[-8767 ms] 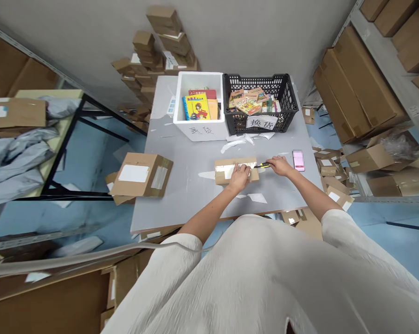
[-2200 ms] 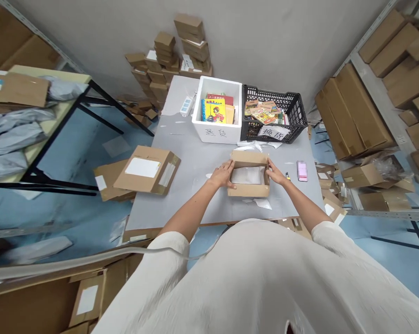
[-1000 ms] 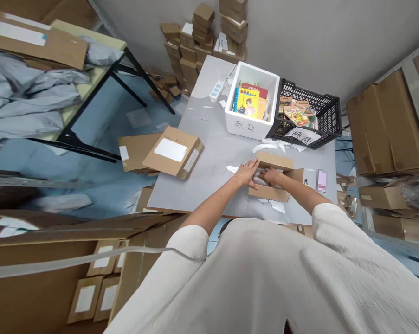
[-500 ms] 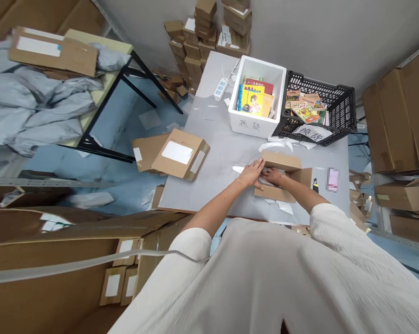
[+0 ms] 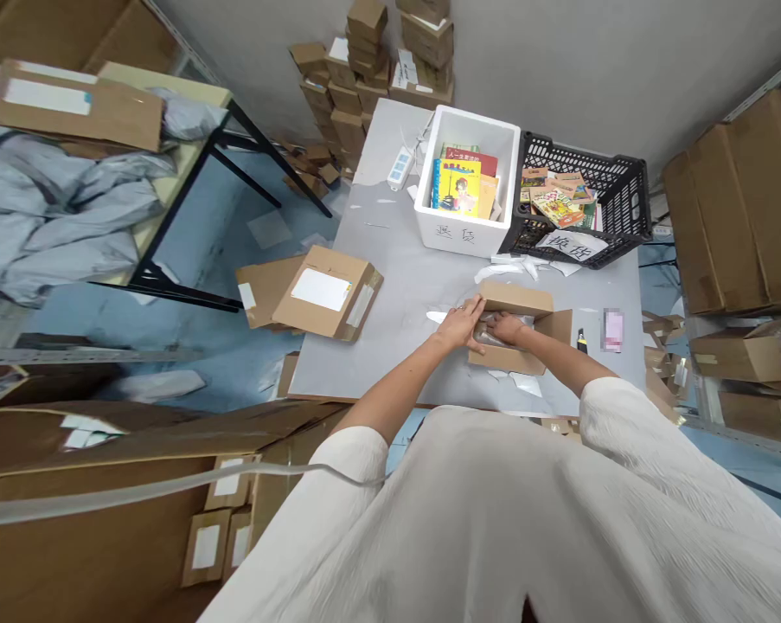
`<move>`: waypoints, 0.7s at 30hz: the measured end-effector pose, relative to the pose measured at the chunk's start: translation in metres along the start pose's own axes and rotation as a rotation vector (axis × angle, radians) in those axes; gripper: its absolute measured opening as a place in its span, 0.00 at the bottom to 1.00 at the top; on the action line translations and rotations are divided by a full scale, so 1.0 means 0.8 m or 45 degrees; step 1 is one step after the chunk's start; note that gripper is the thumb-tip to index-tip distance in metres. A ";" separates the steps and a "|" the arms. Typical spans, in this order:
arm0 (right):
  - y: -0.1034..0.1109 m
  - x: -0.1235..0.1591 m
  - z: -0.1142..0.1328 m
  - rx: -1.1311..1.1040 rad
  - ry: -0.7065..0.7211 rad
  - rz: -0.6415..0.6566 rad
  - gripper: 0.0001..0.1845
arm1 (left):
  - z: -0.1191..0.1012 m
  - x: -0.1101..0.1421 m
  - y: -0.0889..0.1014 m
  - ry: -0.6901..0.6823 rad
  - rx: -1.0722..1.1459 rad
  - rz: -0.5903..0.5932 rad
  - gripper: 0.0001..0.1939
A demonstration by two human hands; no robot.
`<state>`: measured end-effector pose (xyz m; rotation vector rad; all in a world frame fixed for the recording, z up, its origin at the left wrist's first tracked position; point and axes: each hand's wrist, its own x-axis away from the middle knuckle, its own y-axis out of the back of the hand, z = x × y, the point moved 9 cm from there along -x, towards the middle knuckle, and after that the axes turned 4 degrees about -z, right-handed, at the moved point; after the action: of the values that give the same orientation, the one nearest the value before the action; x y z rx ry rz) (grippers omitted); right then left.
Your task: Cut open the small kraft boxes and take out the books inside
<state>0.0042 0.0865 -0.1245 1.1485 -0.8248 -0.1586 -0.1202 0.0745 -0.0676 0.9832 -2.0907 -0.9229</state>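
Note:
On the grey table, a small cardboard box stands with its flaps raised. My left hand holds its left end, the thumb near the front flap and the fingers over the rear edge. My right hand reaches inside, its fingers closed at the clear plastic wrapping; the fingertips are partly hidden. What lies under the wrapping cannot be made out. A yellow and black utility knife rests right of the box, beside a phone.
Behind the box stand a white foam bin and a black plastic crate, both with books. A labelled carton sits at the table's left edge. Paper scraps lie near the front. A large open carton is at lower left.
The knife, earlier in my right hand at the closed box, now lies on the table. The box has been opened, and my right hand has moved from its right wall into it.

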 end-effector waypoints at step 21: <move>0.174 0.210 -0.055 0.023 -0.280 -0.722 0.13 | 0.012 -0.007 0.012 -0.025 -0.099 -0.019 0.84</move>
<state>0.1107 0.0937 0.0709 1.3764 -0.6718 -0.7579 -0.1285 0.0869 -0.0664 0.9547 -2.0503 -1.0173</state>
